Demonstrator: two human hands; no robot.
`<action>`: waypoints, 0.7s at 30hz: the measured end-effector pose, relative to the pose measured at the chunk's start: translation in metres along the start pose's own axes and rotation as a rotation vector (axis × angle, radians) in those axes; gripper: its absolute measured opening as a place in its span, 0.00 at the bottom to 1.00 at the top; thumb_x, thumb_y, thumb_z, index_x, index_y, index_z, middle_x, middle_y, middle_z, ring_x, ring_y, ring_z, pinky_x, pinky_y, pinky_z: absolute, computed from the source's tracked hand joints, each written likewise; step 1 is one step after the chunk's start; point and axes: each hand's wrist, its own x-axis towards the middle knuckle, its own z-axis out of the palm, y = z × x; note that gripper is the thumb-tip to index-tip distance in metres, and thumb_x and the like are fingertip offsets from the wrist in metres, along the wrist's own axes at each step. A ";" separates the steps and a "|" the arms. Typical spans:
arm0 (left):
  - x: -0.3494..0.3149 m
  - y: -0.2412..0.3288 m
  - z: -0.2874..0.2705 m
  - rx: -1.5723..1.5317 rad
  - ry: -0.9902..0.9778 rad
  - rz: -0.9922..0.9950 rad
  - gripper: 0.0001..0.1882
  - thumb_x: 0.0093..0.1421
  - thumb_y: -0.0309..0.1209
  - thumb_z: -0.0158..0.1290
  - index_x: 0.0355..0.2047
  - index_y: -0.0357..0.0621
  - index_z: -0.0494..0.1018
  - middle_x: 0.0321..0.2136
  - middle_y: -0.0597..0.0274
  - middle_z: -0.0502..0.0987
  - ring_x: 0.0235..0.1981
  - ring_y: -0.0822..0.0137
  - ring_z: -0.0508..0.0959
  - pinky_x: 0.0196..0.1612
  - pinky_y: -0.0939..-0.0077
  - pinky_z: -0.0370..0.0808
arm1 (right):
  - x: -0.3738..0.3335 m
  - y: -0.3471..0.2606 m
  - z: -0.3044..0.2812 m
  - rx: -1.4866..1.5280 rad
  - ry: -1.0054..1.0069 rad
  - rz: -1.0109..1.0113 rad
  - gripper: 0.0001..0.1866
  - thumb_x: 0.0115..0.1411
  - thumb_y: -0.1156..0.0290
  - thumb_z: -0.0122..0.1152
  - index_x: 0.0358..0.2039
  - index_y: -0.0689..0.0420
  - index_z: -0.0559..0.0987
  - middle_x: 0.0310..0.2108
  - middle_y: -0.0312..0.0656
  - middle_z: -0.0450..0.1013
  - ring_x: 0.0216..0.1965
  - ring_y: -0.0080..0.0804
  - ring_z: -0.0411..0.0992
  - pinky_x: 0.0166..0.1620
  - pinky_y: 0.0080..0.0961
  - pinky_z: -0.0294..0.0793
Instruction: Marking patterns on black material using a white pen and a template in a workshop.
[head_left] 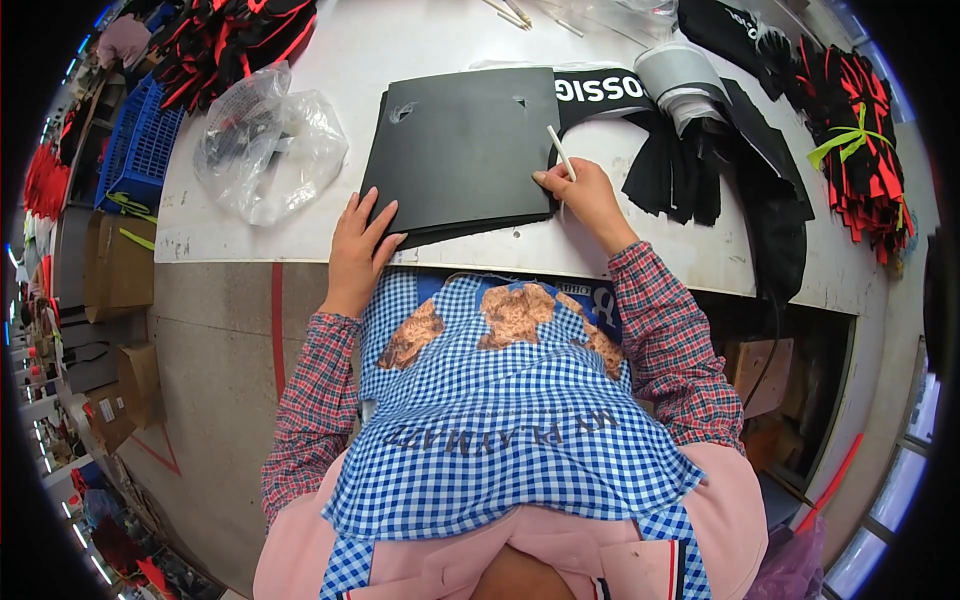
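Black sheet [465, 155], stiff-looking, four-sided, lying flat near the near edge of the bench [225, 243]. Small openings toward both far corners; left one scuffed. Black layers [462, 234] beneath, showing along left and near edges; count unclear. Slim white pen [560, 152]: beside sheet's right edge, gripped low, upper end leaning far-left.

Bag [268, 150] left of sheets [465, 155]

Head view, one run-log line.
left hand: on black panel, lower-left corner | right hand: gripping white stick, panel's right edge | clear plastic bag: left of panel
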 end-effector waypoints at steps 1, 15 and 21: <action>-0.001 0.000 0.001 0.012 0.010 0.004 0.24 0.63 0.37 0.61 0.60 0.53 0.76 0.66 0.55 0.68 0.68 0.45 0.64 0.68 0.53 0.64 | 0.000 -0.001 0.000 0.002 0.000 0.007 0.17 0.57 0.59 0.73 0.27 0.62 0.82 0.22 0.40 0.78 0.24 0.27 0.75 0.30 0.26 0.73; -0.006 0.000 0.002 0.088 0.030 0.022 0.23 0.63 0.38 0.61 0.59 0.56 0.77 0.65 0.59 0.70 0.67 0.49 0.66 0.67 0.54 0.65 | -0.002 -0.006 -0.007 0.003 -0.055 0.029 0.17 0.57 0.59 0.74 0.27 0.61 0.81 0.22 0.37 0.77 0.23 0.23 0.74 0.29 0.22 0.72; 0.004 0.003 -0.007 0.115 -0.020 0.036 0.21 0.63 0.41 0.62 0.56 0.54 0.79 0.63 0.57 0.72 0.67 0.48 0.66 0.70 0.46 0.58 | 0.001 0.003 -0.009 0.038 -0.079 -0.002 0.17 0.56 0.58 0.75 0.26 0.60 0.81 0.21 0.37 0.77 0.23 0.23 0.74 0.29 0.23 0.72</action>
